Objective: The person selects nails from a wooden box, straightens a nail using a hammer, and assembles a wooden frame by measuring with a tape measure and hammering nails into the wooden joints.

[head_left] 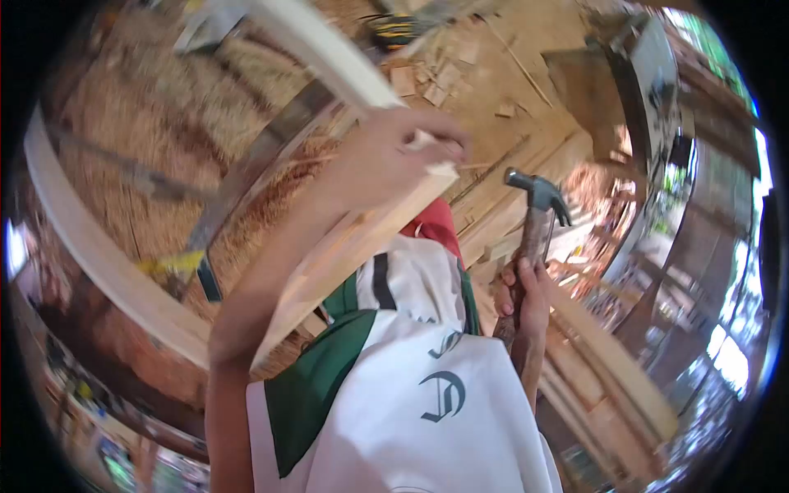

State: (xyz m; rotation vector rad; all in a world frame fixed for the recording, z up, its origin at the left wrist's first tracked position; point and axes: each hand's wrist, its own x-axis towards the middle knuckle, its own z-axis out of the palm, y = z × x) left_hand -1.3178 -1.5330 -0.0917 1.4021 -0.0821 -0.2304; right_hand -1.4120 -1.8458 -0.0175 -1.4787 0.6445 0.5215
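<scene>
My right hand [526, 292] is wrapped around the wooden handle of a claw hammer [534, 226], which points upward with its metal head at the top. My left hand [403, 152] is smeared by motion, its fingers curled. A small pale bit shows between those fingers, too blurred to name. Just below the left hand and forearm lies a pale wooden board [362, 246], its cut end close to the fingers. A long light wooden strip [329, 53] runs from the top edge down to behind the left hand.
A curved pale wooden piece [107, 263] sweeps along the left side. Wood shavings cover the ground [148, 107]. Small wood offcuts [444, 82] lie near a black and yellow object [393, 33]. Stacked planks [608, 370] are at the right. A yellow-handled tool [177, 263] is at left.
</scene>
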